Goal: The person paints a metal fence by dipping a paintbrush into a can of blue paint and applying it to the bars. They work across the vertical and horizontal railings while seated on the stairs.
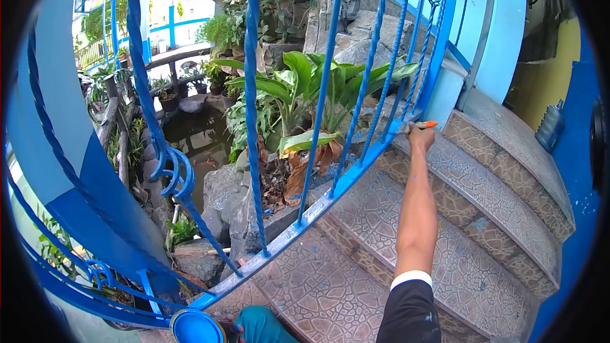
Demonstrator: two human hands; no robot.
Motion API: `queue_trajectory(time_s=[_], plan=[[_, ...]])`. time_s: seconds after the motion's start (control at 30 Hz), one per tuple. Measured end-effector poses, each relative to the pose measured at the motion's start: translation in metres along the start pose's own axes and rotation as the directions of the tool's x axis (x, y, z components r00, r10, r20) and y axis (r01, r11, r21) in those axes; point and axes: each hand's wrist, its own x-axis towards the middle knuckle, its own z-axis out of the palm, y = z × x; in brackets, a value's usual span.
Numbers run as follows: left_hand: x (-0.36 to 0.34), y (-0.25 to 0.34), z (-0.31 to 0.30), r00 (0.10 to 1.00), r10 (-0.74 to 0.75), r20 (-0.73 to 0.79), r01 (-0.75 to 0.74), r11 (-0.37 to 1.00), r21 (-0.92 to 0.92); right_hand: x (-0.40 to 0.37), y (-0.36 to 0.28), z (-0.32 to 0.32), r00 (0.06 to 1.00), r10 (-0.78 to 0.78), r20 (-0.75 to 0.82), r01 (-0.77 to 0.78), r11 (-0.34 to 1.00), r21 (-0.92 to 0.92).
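My right hand (419, 136) is stretched out over the steps, closed around a paintbrush (431, 124) with an orange handle tip. The bristle end points left and meets the bottom rail (346, 181) of the blue railing, near its upper end. Fresh-looking blue covers part of that rail, while its lower stretch looks patchy and pale. At the bottom edge, an open can of blue paint (196, 327) is held beside my knee. Only a sliver of my left hand (241, 332) shows at the can's right side, with most fingers hidden.
Twisted blue bars (252, 89) rise from the rail. Behind them are leafy plants (298, 86), rocks and a pond (202, 136) with orange fish. Stone-patterned steps (457, 216) climb to the right, where a large plastic bottle (550, 126) stands by a blue wall (575, 152).
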Motion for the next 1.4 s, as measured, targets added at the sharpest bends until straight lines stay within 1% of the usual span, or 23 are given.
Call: queue_trajectory(time_s=[0.03, 0.13, 0.17, 0.27, 0.3, 0.4, 0.43, 0.53, 0.57, 0.67, 0.7, 0.8, 0.83, 0.87, 0.93, 1.07, 1.1, 1.2, 1.23, 1.27, 1.33, 1.37, 1.4], plan=[[0.001, 0.0, 0.0, 1.0, 0.002, -0.004, -0.002, 1.0, -0.001, -0.007, -0.01, -0.008, 1.0, -0.014, -0.02, 0.014, 1.0, -0.011], [0.0, -0.001, -0.002, 1.0, -0.002, -0.01, 0.001, 1.0, -0.006, -0.021, -0.037, -0.018, 0.991, -0.015, -0.134, 0.021, 0.999, 0.048], [0.001, -0.001, -0.001, 1.0, -0.004, -0.01, 0.004, 1.0, -0.004, -0.019, -0.038, -0.015, 0.989, 0.006, -0.147, 0.011, 0.993, 0.114], [0.003, -0.001, 0.0, 1.0, -0.006, -0.017, 0.006, 1.0, 0.0, -0.012, -0.03, -0.002, 0.991, 0.133, -0.003, -0.126, 0.946, 0.298], [0.004, -0.001, 0.0, 1.0, -0.01, -0.014, 0.009, 1.0, -0.004, 0.005, -0.004, 0.016, 0.995, 0.071, -0.064, -0.059, 0.984, 0.17], [0.004, -0.001, 0.0, 1.0, -0.005, -0.015, 0.005, 1.0, -0.004, 0.003, 0.001, 0.006, 0.974, 0.212, -0.076, -0.192, 0.958, 0.212], [0.004, -0.001, 0.0, 1.0, -0.004, -0.016, 0.004, 1.0, -0.002, 0.002, -0.003, 0.003, 0.984, 0.137, -0.115, -0.117, 0.979, 0.166], [0.004, -0.001, 0.0, 1.0, -0.008, -0.015, 0.008, 1.0, -0.004, -0.002, -0.019, -0.006, 0.979, 0.114, -0.169, -0.072, 0.968, 0.239], [0.004, -0.001, 0.0, 1.0, -0.012, -0.017, 0.012, 1.0, -0.005, -0.008, -0.03, -0.01, 0.979, 0.171, -0.113, -0.126, 0.936, 0.33], [0.007, -0.001, 0.002, 1.0, -0.012, -0.016, 0.012, 1.0, -0.001, -0.015, -0.031, 0.002, 0.978, 0.207, -0.019, -0.177, 0.878, 0.444], [0.008, -0.001, 0.003, 1.0, -0.012, -0.012, 0.012, 1.0, -0.002, -0.004, -0.008, 0.013, 0.99, 0.121, -0.075, -0.102, 0.969, 0.224], [0.007, -0.001, 0.003, 1.0, -0.007, -0.011, 0.007, 1.0, 0.003, -0.003, 0.007, 0.015, 0.951, 0.299, -0.081, -0.224, 0.844, 0.487], [0.006, 0.0, 0.003, 1.0, -0.004, -0.012, 0.004, 1.0, 0.005, 0.0, 0.006, 0.011, 0.96, 0.255, -0.113, -0.195, 0.903, 0.384], [0.007, 0.0, 0.003, 1.0, -0.005, -0.011, 0.005, 1.0, 0.003, 0.001, 0.006, 0.013, 0.953, 0.271, -0.133, -0.196, 0.889, 0.414], [0.006, -0.002, 0.002, 1.0, -0.008, -0.012, 0.008, 1.0, 0.001, -0.014, -0.019, -0.002, 0.936, 0.307, -0.174, -0.197, 0.864, 0.464], [0.007, -0.004, 0.004, 1.0, -0.01, -0.014, 0.01, 1.0, 0.004, -0.02, -0.022, 0.004, 0.95, 0.29, -0.118, -0.193, 0.838, 0.51], [0.007, -0.003, 0.004, 1.0, -0.011, -0.011, 0.011, 1.0, 0.001, -0.024, -0.02, 0.002, 0.95, 0.296, -0.103, -0.209, 0.843, 0.496], [0.007, -0.003, 0.004, 1.0, -0.003, -0.01, 0.003, 1.0, 0.002, 0.009, 0.021, 0.009, 0.962, 0.169, -0.212, -0.119, 0.966, 0.228], [0.007, -0.003, 0.003, 1.0, -0.004, -0.01, 0.004, 1.0, 0.001, -0.018, -0.016, -0.018, 0.97, 0.108, -0.218, -0.093, 0.992, 0.081], [0.006, -0.005, 0.003, 1.0, -0.006, -0.007, 0.006, 1.0, 0.0, -0.016, -0.016, -0.015, 0.976, 0.014, -0.216, 0.008, 0.995, 0.099], [0.007, -0.005, 0.003, 1.0, -0.005, -0.01, 0.005, 1.0, -0.005, -0.017, -0.026, -0.02, 0.96, -0.173, -0.22, 0.204, 0.971, 0.124], [0.008, -0.005, 0.004, 1.0, -0.011, -0.006, 0.011, 1.0, -0.001, -0.021, -0.029, -0.021, 0.966, -0.218, -0.136, 0.241, 0.952, 0.187], [0.008, -0.005, 0.004, 1.0, -0.01, -0.006, 0.01, 1.0, -0.004, -0.03, -0.034, -0.024, 0.934, -0.349, -0.073, 0.356, 0.92, 0.165]])
